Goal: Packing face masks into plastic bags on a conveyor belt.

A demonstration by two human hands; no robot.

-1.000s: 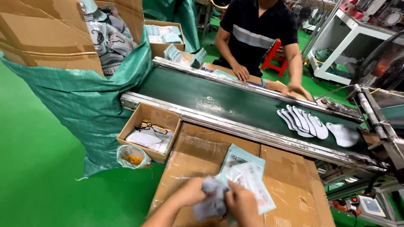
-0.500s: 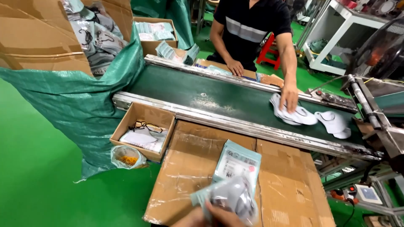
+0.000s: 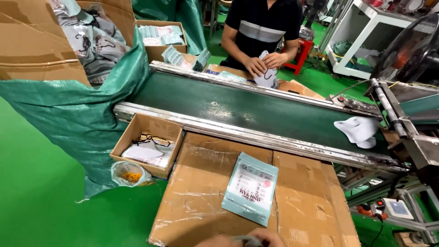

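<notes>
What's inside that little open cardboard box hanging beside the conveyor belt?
The small cardboard box holds flat white sheets with black cords lying on top. Whatever lies beneath the sheets is covered.

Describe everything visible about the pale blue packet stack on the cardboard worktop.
The pale blue packet stack lies flat on the taped cardboard worktop, tilted slightly, just below the conveyor's metal rail. It looks like several glossy plastic pouches, edges slightly offset, the top one with a white printed panel. No hand touches it; only fingertips show at the bottom edge of the view.
</notes>
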